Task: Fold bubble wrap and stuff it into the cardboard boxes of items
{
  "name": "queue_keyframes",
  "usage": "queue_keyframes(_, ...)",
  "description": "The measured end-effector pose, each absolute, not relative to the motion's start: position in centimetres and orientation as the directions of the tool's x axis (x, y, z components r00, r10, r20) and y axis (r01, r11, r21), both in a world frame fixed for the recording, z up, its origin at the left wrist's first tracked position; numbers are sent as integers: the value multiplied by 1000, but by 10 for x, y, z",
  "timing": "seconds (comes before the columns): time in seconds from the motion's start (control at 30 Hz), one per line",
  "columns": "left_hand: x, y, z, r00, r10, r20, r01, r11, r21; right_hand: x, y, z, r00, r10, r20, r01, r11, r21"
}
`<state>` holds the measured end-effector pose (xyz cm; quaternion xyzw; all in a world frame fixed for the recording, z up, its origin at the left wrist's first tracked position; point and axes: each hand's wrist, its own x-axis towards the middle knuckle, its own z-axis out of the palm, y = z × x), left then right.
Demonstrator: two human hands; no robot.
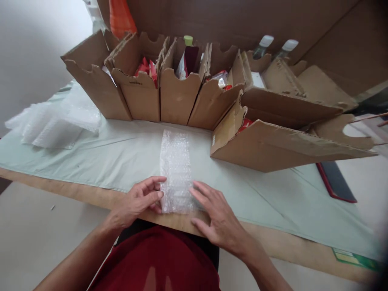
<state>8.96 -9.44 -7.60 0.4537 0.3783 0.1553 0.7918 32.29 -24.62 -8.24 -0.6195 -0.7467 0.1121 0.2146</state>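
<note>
In the head view, the sheet of bubble wrap [176,169] lies lengthwise on the pale cloth [130,155] that covers the desk [91,195], its near end reaching the bare front strip, right before the person's red top [160,258]. That placing seems the main weak spot: the wrap looks very light, so a careless pull toward the body could draw its near end over the edge and into the lap. If one hand tugged harder than the other, the sheet might skew or crease, and the loose cloth beneath could bunch along with it. A long push forward could run the far end into the row of cardboard bins [178,97], which stands just beyond; the low cardboard bin [266,149] leaves less room on the right. As for the fingers, the wrap lies between the two hands. The left hand [133,204] is at its left edge near the close end, thumb and forefinger parted and loosely curled, their tips at the margin. The right hand [220,216] has its fingers spread, tips at the right edge, thumb lower and apart from them. Whether either presses on the plastic I cannot tell.
</note>
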Motion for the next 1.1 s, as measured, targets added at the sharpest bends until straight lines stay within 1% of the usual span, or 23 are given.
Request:
queue_keyframes(0.1,95,-96,-76,653,574,-494,12,644,765,307,-235,-89,-166,958,234,860,257,-440)
queue_keyframes(0.2,98,-96,-75,668,535,-517,-50,726,686,301,-217,-92,-132,927,351,843,291,-453)
queue_keyframes(0.27,94,-95,-74,677,518,-522,-26,726,687,302,-208,-90,-58,911,409,799,287,-528)
queue_keyframes(0.3,91,-95,-74,664,542,-515,5,686,728,302,-205,-88,-10,912,410,766,271,-583)
queue_keyframes(0.33,86,-95,-72,633,597,-494,51,604,795,302,-201,-85,37,920,391,730,242,-639)
queue_keyframes(0.37,82,-95,-71,588,675,-445,113,477,872,302,-198,-80,77,934,349,693,202,-692)
queue_keyframes(0.4,77,-96,-69,542,758,-362,183,314,932,302,-195,-76,109,951,291,656,151,-739)
queue_keyframes(0.43,73,-97,-68,509,822,-254,250,141,958,302,-192,-72,125,968,216,618,94,-780)
queue_keyframes(0.47,70,-98,-66,494,857,-148,306,-11,952,301,-188,-68,125,983,138,578,41,-815)
queue_keyframes(0.5,70,-99,-65,498,865,-65,342,-127,931,301,-184,-65,113,991,65,537,-6,-844)
queue_keyframes(0.53,71,-100,-65,515,857,-7,355,-206,912,300,-180,-64,97,995,4,500,-45,-865)
queue_keyframes(0.57,75,-101,-67,538,843,20,357,-249,900,300,-176,-63,88,995,-43,473,-80,-877)
queue_keyframes(0.63,85,-101,-72,563,826,24,359,-270,893,300,-168,-66,115,989,-96,455,-139,-880)
queue_keyframes(0.73,103,-96,-84,538,843,3,379,-245,892,302,-163,-74,203,971,-123,437,-202,-877)
queue_keyframes(0.83,113,-87,-92,504,863,-3,406,-234,883,307,-163,-79,282,949,-143,356,-242,-902)
queue_keyframes(0.97,115,-78,-93,510,859,-41,450,-226,864,311,-163,-85,339,926,-164,256,-258,-932)
queue_keyframes(1.1,117,-76,-93,509,859,-59,466,-218,857,313,-163,-92,348,923,-165,236,-256,-937)
